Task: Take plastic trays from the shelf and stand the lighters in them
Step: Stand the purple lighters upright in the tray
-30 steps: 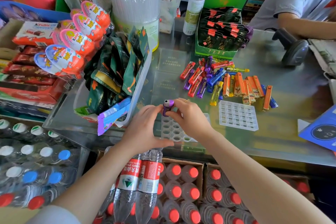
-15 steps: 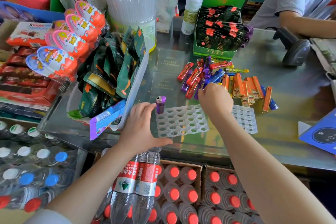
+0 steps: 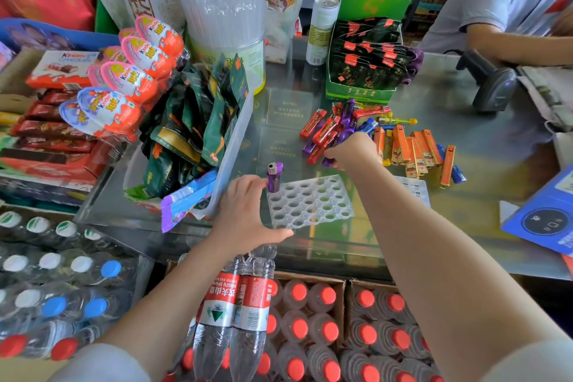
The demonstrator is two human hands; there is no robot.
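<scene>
Shop counter (image 3: 434,96), probably convenience store

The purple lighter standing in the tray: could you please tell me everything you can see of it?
The purple lighter has a translucent purple plastic body with dark print and a silvery metal top. It stands upright in the far left corner hole of the clear plastic tray, the only lighter in it. The left hand steadies the tray's left edge, fingertips beside the lighter; whether they touch it is unclear. The right hand reaches into the loose pile beyond.
</scene>
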